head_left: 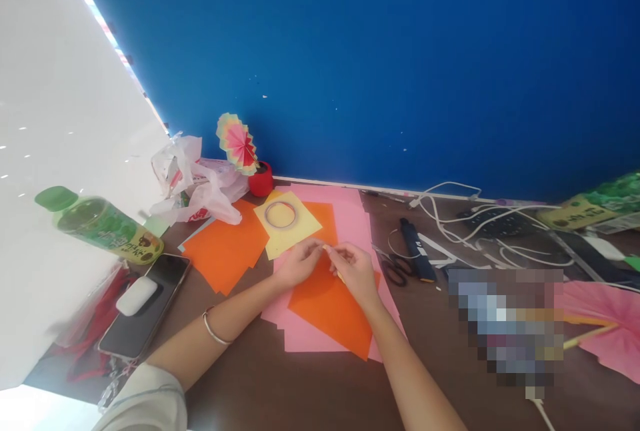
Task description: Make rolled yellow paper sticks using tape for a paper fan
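My left hand (300, 263) and my right hand (354, 270) meet fingertip to fingertip over the stacked paper. Between the pinched fingers shows a small yellowish piece (326, 247), too little to name and mostly hidden. Under them lie orange paper sheets (330, 314) on larger pink sheets (313, 340). Just beyond my left hand, a roll of clear tape (280, 214) rests flat on yellow paper squares (307, 218). Scissors with dark handles (399, 271) lie to the right of my right hand.
On the left stand a green-capped bottle (107, 224), a phone (145, 311) with a white case on it, and a plastic bag (200, 184). A paper fan (235, 141) rises behind, by a red pot (261, 180). Right: black cutter (417, 251), white cables (450, 231), pink fan (610, 324).
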`<state>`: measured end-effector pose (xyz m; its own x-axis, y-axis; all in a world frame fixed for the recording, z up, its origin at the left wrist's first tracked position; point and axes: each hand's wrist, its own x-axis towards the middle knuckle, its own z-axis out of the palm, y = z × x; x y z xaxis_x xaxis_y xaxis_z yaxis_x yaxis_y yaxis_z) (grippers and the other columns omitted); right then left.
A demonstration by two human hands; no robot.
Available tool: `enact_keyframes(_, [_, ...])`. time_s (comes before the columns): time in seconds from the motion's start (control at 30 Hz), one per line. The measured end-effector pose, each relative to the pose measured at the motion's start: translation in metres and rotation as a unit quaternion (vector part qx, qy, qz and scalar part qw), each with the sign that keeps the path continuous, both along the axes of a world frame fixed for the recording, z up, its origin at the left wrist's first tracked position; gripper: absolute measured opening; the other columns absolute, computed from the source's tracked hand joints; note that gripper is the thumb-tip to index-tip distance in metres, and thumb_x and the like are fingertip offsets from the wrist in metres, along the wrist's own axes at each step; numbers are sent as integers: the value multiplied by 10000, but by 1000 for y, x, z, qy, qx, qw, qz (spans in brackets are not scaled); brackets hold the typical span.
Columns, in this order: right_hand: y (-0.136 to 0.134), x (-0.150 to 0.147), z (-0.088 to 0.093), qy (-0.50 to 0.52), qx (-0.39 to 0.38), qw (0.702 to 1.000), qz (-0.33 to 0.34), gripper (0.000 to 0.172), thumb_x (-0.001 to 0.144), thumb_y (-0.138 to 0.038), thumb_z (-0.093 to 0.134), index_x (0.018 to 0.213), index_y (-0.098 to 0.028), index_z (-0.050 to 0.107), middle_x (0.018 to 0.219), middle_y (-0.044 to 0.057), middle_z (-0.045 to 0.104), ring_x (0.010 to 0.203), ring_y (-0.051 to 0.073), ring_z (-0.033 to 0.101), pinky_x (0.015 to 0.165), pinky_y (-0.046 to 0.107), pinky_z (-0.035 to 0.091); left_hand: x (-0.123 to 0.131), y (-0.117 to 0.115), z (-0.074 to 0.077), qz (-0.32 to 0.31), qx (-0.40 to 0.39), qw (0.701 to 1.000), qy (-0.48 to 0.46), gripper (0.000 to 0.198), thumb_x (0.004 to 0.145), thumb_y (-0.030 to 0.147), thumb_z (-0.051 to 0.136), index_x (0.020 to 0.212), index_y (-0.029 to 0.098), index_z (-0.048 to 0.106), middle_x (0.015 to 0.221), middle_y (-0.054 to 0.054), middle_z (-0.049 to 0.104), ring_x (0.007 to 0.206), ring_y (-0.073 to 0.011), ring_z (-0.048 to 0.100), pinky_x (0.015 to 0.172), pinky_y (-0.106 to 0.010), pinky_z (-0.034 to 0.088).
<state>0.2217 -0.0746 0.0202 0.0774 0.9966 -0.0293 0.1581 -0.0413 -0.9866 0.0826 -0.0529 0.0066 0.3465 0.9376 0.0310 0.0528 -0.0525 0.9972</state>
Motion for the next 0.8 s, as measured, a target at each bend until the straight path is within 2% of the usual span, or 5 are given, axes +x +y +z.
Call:
enact_keyframes(0.3, [1, -2, 2, 4, -12, 1000, -6, 347, 669, -522, 669, 639, -194, 559, 454, -20, 518, 407, 126, 493, 351, 223, 339, 0, -1, 3, -9, 6, 1000, -9, 201, 869, 254, 404, 838, 175, 586, 793, -22, 628, 839, -160, 584, 823, -295, 433])
enact_keyframes(0.8, [-1, -2, 5, 19, -14, 1000, 2, 308, 690, -476, 668, 638, -192, 562, 475, -22, 527, 416, 108, 469, 365, 217, 311, 1, -1, -1, 4, 2, 1000, -7, 191, 861, 270, 410, 859, 169, 571, 805, -25, 619, 810, -153, 572, 792, -291, 425])
